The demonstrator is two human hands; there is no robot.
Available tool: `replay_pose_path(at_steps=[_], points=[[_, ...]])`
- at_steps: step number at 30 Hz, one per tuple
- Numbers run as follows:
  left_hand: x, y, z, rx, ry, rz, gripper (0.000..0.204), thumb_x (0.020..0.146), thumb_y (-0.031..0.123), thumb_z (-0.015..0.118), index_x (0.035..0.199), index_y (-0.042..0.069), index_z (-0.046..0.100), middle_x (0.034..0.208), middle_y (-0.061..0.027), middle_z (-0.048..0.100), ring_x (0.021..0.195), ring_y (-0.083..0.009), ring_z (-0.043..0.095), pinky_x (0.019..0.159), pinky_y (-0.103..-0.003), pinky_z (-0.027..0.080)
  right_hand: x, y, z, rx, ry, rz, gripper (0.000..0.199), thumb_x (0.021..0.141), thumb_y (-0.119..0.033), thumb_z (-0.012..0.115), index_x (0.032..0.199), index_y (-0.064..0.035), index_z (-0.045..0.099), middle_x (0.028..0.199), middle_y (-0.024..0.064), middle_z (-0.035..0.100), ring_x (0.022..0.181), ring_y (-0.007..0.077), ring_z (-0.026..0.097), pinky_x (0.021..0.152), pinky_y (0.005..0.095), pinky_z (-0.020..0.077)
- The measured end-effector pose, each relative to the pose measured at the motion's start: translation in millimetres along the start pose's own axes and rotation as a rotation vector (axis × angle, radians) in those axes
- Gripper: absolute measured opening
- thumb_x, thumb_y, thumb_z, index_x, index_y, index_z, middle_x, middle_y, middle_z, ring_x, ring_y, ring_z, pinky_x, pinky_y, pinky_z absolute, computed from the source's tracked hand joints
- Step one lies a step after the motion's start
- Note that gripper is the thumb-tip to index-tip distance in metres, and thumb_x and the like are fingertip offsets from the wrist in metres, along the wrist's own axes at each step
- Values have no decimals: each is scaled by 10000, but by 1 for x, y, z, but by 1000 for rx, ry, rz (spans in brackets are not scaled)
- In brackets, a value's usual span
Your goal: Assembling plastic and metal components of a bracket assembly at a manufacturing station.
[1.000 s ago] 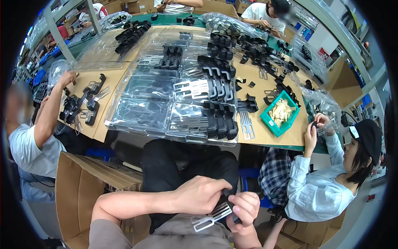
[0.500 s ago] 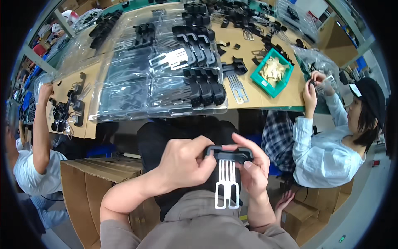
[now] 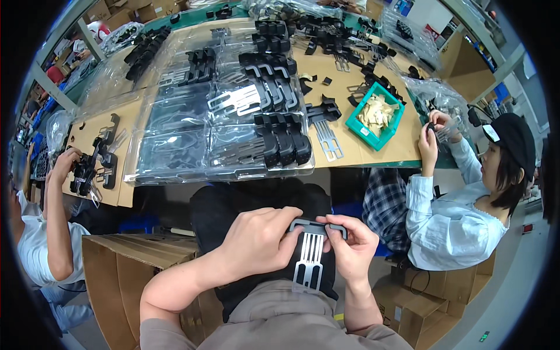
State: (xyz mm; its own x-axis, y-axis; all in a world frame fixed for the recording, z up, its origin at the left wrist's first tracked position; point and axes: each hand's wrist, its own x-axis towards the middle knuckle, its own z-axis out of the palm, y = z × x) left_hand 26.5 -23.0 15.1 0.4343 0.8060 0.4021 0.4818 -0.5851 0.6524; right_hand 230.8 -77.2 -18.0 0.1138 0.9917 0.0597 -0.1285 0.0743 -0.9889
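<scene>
Over my lap, both hands hold a black bracket-shaped handle part with a slotted metal plate (image 3: 312, 251). The plate hangs down from the bar toward my shirt. My left hand (image 3: 256, 239) is closed on the left end of the bar, with thumb and forefinger at its corner. At the other end my right hand (image 3: 356, 245) pinches the bar between thumb and fingers. On the table ahead, a clear plastic tray (image 3: 172, 149) carries several rows of similar black and metal parts (image 3: 283, 143). One more such part (image 3: 328, 140) lies on the cardboard to the tray's right.
A green bin (image 3: 357, 136) of small beige pieces stands right of the tray. Loose black parts are heaped behind it. A co-worker (image 3: 461, 216) sits at right handling a part; another person's arm (image 3: 58, 233) reaches over parts at left. An open cardboard box (image 3: 116, 280) stands beside my left arm.
The held part has tipped and shifted slightly left and down. My right fingers have drawn in to a pinch at the bar's right end. The left person's hand has moved down to the parts.
</scene>
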Motion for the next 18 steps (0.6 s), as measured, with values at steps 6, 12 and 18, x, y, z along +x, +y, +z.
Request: replay_pose_path(at_steps=[6, 12, 18], points=[[1, -8, 14, 67, 132, 152, 257, 791, 4, 736, 1047, 9, 716, 701, -40, 663, 527, -201, 574, 493, -291, 453, 2, 13, -11, 41, -19, -95, 305, 899, 165, 616, 1168, 65, 718, 1201, 221, 733, 798, 161, 692, 649, 202, 565], [-4, -4, 4, 154, -41, 205, 255, 808, 45, 745, 1058, 10, 713, 743, -48, 670, 550, -199, 591, 503, -294, 472, 15, 5, -9, -96, -140, -126, 360, 856, 161, 653, 1192, 49, 720, 1220, 202, 727, 927, 197, 699, 744, 256, 578], [-13, -7, 1, 253, -117, 132, 293, 820, 94, 765, 1093, 7, 704, 763, -56, 672, 564, -200, 597, 513, -292, 484, 27, -13, -5, -405, -284, -257, 393, 806, 133, 701, 1178, 17, 745, 1204, 163, 740, 1003, 237, 700, 839, 311, 568]])
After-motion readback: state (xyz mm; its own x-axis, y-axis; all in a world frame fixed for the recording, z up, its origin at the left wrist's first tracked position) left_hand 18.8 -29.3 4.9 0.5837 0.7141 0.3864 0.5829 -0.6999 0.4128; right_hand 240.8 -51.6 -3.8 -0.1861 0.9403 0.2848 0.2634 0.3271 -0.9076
